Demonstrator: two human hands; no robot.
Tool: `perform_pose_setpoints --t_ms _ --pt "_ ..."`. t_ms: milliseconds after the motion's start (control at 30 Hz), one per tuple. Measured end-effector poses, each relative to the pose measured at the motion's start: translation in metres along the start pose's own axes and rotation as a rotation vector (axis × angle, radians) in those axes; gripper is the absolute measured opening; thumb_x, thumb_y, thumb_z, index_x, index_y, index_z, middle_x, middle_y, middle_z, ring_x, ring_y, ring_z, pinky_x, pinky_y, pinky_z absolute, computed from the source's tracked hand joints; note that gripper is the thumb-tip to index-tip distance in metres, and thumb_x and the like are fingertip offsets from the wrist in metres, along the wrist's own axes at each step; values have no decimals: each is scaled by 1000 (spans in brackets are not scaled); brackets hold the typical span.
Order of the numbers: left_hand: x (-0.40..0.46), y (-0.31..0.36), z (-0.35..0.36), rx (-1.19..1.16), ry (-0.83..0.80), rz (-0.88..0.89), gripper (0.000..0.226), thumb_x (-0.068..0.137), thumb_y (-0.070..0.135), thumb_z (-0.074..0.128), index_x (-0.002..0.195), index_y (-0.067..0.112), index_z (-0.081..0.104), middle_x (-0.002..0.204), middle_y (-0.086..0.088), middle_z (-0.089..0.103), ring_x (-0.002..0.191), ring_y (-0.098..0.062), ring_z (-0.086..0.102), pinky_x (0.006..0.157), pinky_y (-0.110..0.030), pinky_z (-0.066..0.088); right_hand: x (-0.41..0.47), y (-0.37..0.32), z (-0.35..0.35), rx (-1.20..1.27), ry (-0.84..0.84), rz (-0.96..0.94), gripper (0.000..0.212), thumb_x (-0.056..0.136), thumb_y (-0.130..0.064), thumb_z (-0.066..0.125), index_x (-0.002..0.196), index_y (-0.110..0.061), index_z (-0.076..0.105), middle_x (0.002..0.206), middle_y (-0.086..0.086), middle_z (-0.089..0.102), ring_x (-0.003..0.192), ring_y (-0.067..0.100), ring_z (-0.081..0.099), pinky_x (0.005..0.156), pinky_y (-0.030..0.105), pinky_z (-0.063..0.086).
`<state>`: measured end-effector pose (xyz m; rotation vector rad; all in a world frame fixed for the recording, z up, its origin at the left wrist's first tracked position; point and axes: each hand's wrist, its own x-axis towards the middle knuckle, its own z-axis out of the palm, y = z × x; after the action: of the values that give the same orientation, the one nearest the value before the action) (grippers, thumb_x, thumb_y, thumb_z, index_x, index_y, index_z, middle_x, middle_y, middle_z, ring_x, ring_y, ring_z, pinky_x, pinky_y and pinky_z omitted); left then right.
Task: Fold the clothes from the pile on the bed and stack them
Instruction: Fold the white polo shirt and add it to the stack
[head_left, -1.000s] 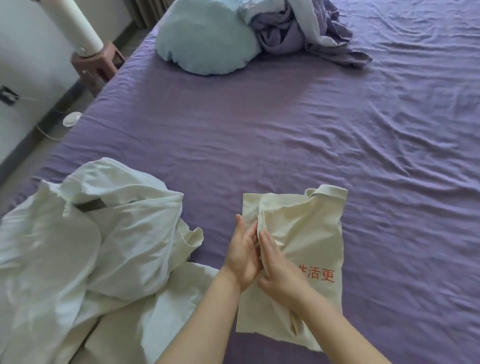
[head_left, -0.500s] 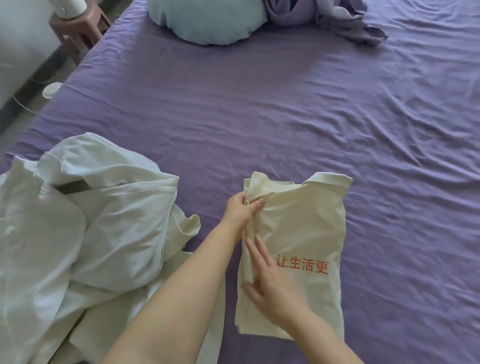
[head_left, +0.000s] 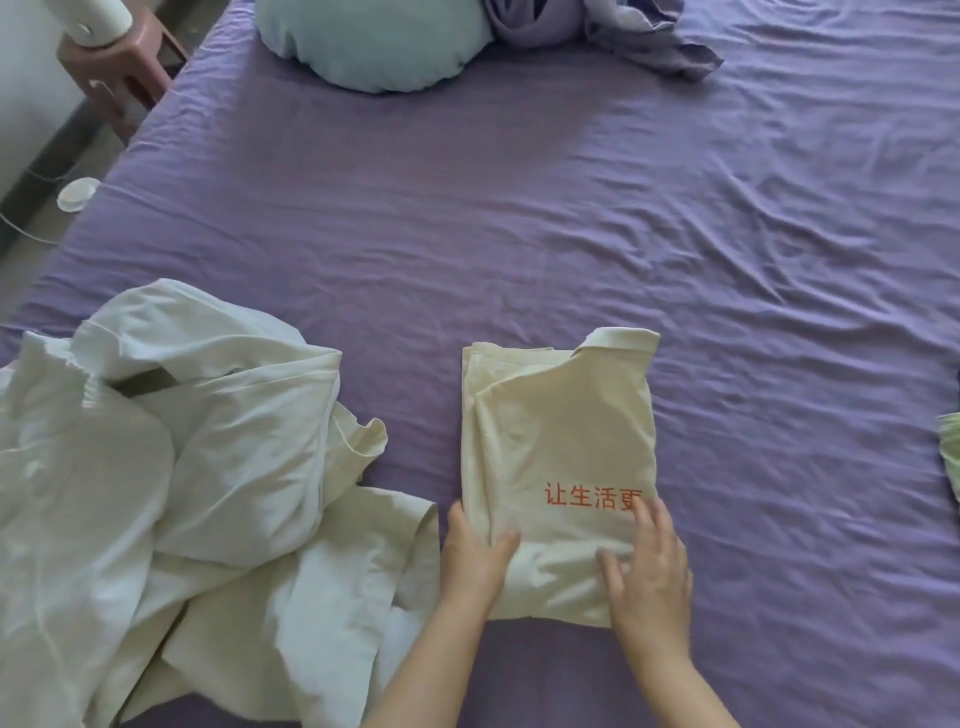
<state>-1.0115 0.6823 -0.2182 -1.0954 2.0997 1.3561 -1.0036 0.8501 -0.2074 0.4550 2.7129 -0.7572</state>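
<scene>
A cream folded shirt (head_left: 561, 441) with red printed characters lies on the purple bed sheet (head_left: 571, 218) in front of me. My left hand (head_left: 475, 564) grips its lower left edge, thumb on top of the cloth. My right hand (head_left: 652, 569) rests flat on the lower right part, fingers spread and covering the end of the print. A crumpled pile of white and cream clothes (head_left: 182, 493) lies at the left, touching my left forearm.
A pale blue round pillow (head_left: 374, 41) and a bunched purple blanket (head_left: 613, 36) lie at the head of the bed. A pink stool (head_left: 124, 67) with a white appliance stands off the left edge. A pale green cloth (head_left: 950, 457) shows at the right border.
Both hands have slid down from the shirt's upper left and middle to its near end. The shirt now lies flatter, with the whole print showing.
</scene>
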Motion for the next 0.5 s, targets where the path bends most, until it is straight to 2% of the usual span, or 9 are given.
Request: perform_pose_setpoints --t_ms 67,133,200,267,333,433,500 --pt "-8 -4 6 -16 -21 -19 64 75 26 75 127 13 39 114 -1 58 107 -22 57 83 -26 43 6 -1 -8 -18 41 187 72 84 -24 67 145 -15 31 150 8 33 131 31 35 101 47 30" --pt "-14 -7 8 -28 -21 -36 58 76 26 75 122 13 42 110 0 58 102 -21 58 82 -26 43 9 7 -14 94 -57 342 62 86 -25 63 141 -14 35 128 8 54 119 30 47 99 46 32" --pt "-21 -12 8 -57 0 -40 45 80 26 72 115 7 51 112 -6 63 102 -24 60 87 -32 48 4 21 -20 196 -179 335 30 89 -22 56 117 -13 54 99 7 62 98 28 56 90 42 40" --pt "-35 -18 6 -123 10 -31 38 85 29 68 111 4 59 108 -9 67 100 -25 63 90 -40 50 -6 34 -29 305 -190 267 9 89 -17 55 90 -11 60 93 14 61 86 27 56 75 37 43" --pt "-58 -24 6 -205 13 -26 33 85 32 68 106 7 64 101 -6 70 93 -21 66 87 -40 53 -22 45 -41 452 -177 221 7 90 -16 55 86 -12 60 94 12 61 83 24 58 69 34 43" --pt "-103 -35 11 -350 30 -72 21 80 33 74 91 17 68 88 2 74 82 -13 69 68 -27 54 -55 64 -63 623 -180 232 7 92 -19 57 85 -18 58 84 3 65 79 20 61 64 33 46" --pt "-138 -43 16 -462 30 -132 20 77 33 77 89 18 70 84 4 75 79 -11 70 61 -21 51 -80 78 -79 692 -172 255 5 90 -24 61 87 -19 62 84 -1 69 78 16 65 65 31 50"
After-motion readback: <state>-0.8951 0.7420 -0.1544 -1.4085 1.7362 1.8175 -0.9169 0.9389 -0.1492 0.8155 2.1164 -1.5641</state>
